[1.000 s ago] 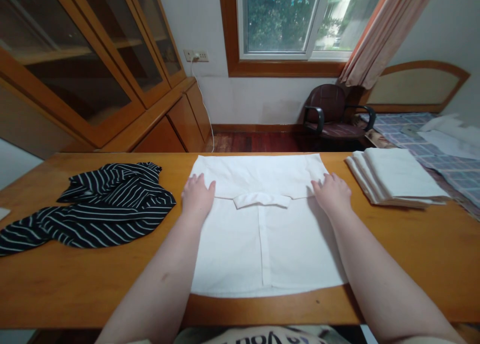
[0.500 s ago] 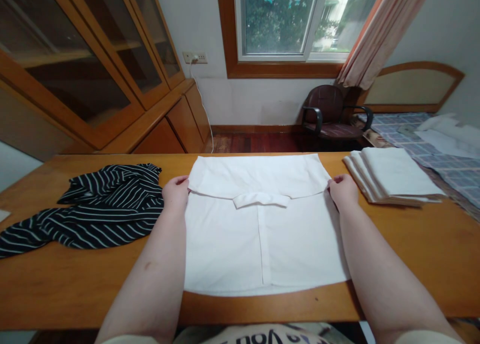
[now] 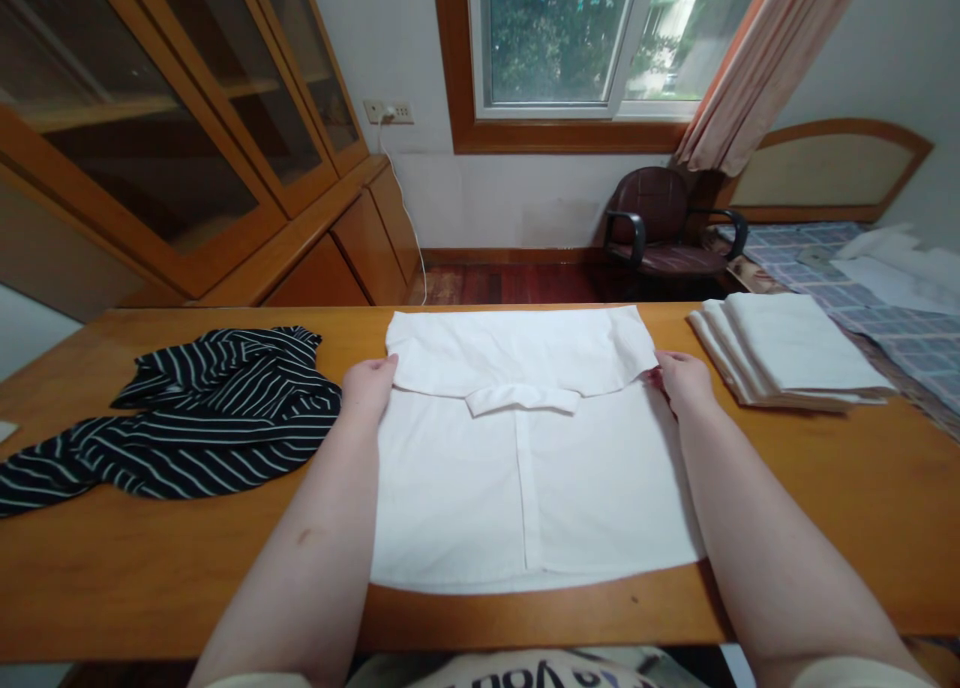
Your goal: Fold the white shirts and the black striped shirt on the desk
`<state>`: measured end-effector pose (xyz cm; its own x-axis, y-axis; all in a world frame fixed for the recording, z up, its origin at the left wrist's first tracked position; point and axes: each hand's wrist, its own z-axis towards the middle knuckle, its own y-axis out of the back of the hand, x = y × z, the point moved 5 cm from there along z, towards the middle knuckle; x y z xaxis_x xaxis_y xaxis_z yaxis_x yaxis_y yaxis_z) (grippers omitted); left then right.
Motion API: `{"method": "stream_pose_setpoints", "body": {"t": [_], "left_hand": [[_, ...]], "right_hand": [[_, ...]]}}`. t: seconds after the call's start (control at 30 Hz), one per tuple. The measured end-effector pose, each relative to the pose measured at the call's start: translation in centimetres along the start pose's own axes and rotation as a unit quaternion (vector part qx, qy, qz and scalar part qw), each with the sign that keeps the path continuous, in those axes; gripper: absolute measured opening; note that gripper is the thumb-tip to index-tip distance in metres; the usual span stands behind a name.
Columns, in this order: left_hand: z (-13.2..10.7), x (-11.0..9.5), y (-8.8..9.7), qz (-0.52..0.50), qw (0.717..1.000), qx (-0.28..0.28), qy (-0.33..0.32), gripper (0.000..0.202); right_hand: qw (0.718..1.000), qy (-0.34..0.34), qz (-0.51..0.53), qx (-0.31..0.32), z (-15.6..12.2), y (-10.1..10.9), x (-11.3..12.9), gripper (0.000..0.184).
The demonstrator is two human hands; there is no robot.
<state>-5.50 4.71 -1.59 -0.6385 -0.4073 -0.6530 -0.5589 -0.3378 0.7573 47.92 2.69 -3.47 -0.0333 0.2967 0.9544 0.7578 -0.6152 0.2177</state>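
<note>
Midway along the wooden table [image 3: 225,588], between its far edge and its near edge, a white garment [image 3: 450,488] lies spread almost flat. Its top reaches close to the far edge, and its gently curved hem lies just short of the near edge. The cloth is plain white with faint creases. Across the upper part runs a broad folded band [image 3: 517,348], its lower border dipping a little toward the middle, where a short, slightly wavy collar strip [image 3: 523,400] lies crosswise. From under the strip a straight placket [image 3: 530,498] runs down to the hem, dividing the lower panel roughly in half.

Both forearms come in over the near edge and reach forward, one along each side of the garment. The left hand [image 3: 367,388] is at the left end of the band, knuckles up, thumb and fingers drawn narrow and pinching the cloth's edge. The right hand [image 3: 684,380] mirrors it at the right end, fingertips gathered on the band's lower corner, partly hidden by the hand itself.

Toward the table's left edge lies a crumpled black-and-white striped cloth [image 3: 225,448]; near the far right corner sits a stack of folded white cloths [image 3: 806,348].
</note>
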Motion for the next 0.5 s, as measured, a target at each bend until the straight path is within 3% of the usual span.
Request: {"method": "stream_pose_setpoints", "body": {"t": [0.13,0.27,0.37,0.43,0.5], "left_hand": [[-0.1,-0.6,0.3,0.093,0.994,0.038,-0.031,0.040],[-0.1,-0.7,0.2,0.075,0.996,0.027,-0.032,0.036],[0.0,-0.2,-0.4,-0.062,0.998,0.020,0.005,0.032],[0.1,0.3,-1.1,-0.186,0.981,0.030,0.054,0.031],[0.2,0.8,-1.7,-0.247,0.963,0.049,0.091,0.028]], "right_hand": [[0.996,0.034,-0.077,-0.008,-0.6,0.1,0.7,0.031],[0.985,0.036,-0.167,-0.007,-0.9,0.2,1.0,0.040],[0.987,0.043,-0.157,-0.008,-0.8,0.1,1.1,0.032],[0.996,0.037,-0.082,0.005,-0.6,-0.2,0.9,0.025],[0.999,0.017,-0.015,0.024,-0.4,-0.4,0.6,0.021]]}}
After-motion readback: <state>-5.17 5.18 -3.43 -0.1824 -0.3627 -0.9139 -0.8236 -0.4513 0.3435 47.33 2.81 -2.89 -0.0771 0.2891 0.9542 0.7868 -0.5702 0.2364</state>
